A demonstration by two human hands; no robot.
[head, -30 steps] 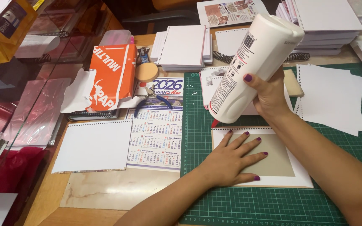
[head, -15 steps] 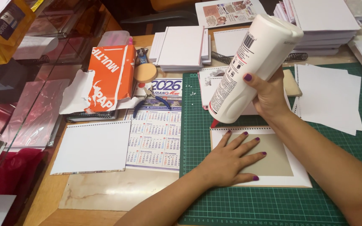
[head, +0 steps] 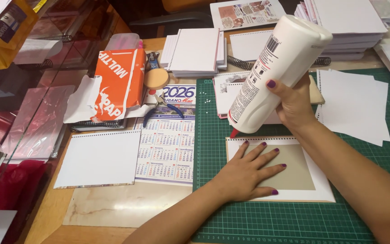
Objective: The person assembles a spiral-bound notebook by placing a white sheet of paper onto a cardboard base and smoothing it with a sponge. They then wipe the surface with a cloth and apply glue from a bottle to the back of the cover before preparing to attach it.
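My right hand (head: 294, 101) grips a big white glue bottle (head: 278, 68), tipped nozzle-down so its red tip (head: 234, 133) sits just above the top left corner of a white-bordered card with a grey-beige middle (head: 301, 174). My left hand (head: 249, 171) lies flat, fingers spread, on the left half of that card. The card rests on a green cutting mat (head: 258, 221).
A printed wall calendar (head: 168, 144), blue-handled pliers (head: 161, 108), a torn orange paper pack (head: 113, 86) and a punched white sheet (head: 98, 158) lie to the left. Stacks of punched white sheets (head: 197, 52) and loose sheets (head: 355, 104) sit behind and to the right.
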